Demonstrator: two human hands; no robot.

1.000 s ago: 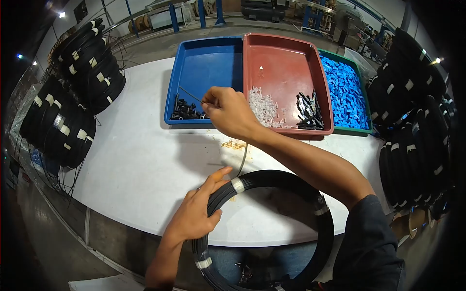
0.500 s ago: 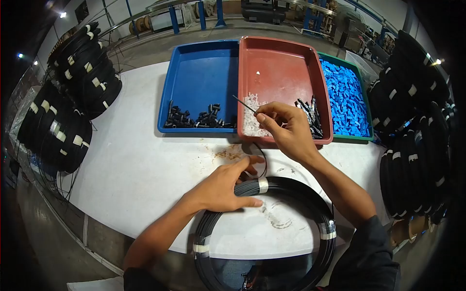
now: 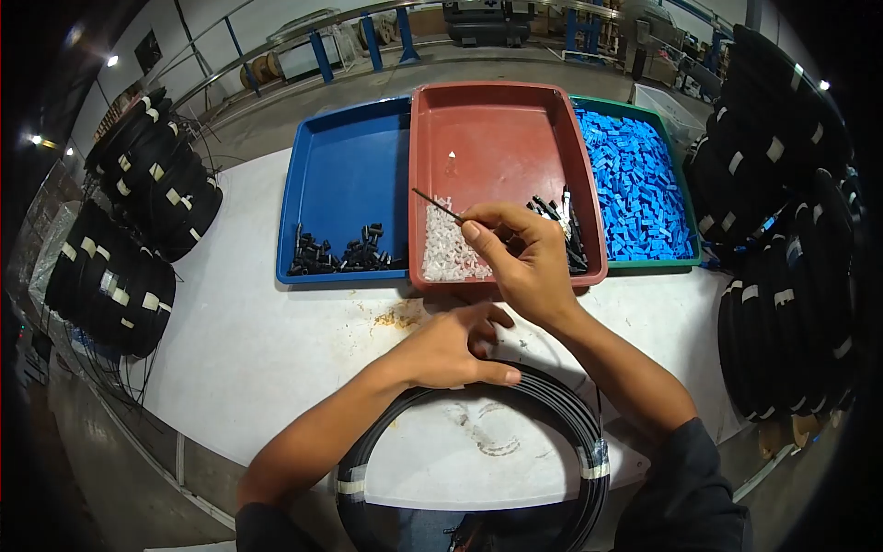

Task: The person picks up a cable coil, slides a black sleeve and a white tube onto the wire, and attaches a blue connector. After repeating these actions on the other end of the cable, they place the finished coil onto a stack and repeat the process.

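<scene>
A thin black cable end (image 3: 436, 202) is pinched between thumb and fingers of my right hand (image 3: 522, 258), raised over the front of the red tray (image 3: 497, 138). The end points up and to the left. My left hand (image 3: 451, 348) lies across the top of a black cable coil (image 3: 556, 394), its thumb stretched out and its fingers apart. White tape bands (image 3: 351, 480) bind the coil, which overhangs the table's near edge. Under my right hand are small clear plastic pieces (image 3: 446, 248) and black-and-white connectors (image 3: 572, 235), partly hidden.
A blue tray (image 3: 354, 175) with small black parts (image 3: 345, 253) stands left of the red tray. On the right, a green tray (image 3: 694, 235) holds many blue pieces (image 3: 639, 189). Stacked black coils (image 3: 110, 285) flank the white table (image 3: 230, 340), with more coils (image 3: 782, 322) at right.
The view has shifted, so the trays sit further left. My left hand has moved along the coil's top, its thumb further right. My right hand still holds the cable end.
</scene>
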